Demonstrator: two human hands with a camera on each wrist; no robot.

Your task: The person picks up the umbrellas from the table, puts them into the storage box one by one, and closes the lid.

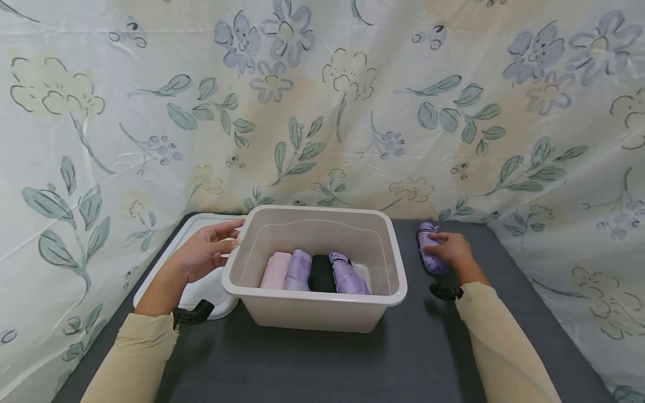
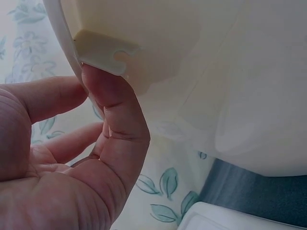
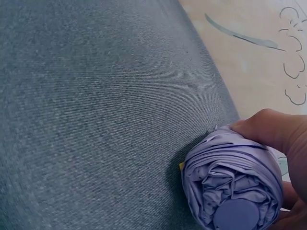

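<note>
1. The table (image 1: pixel 353 364) is covered in grey cloth; both hands work over it, with a flowered curtain (image 1: pixel 322 112) hanging beyond the fingertips.
2. The bin (image 1: pixel 314 313), cream plastic, looks stiff, smooth and light. The left hand (image 1: pixel 204 254) rests at its left rim, fingers (image 2: pixel 112 103) relaxed and straight, thumb tip touching the lip, gripping nothing.
3. A white lid (image 1: pixel 201 224) lies flat under the left palm.
4. Inside the bin, to the right of the left fingers, four folded umbrellas (image 1: pixel 314 273) lie side by side.
5. A lilac umbrella (image 3: pixel 232 191) lies on the table right of the bin, the right hand (image 1: pixel 453 252) curled round it. It looks light, with soft, slippery fabric over a stiff core; best held round the middle.
</note>
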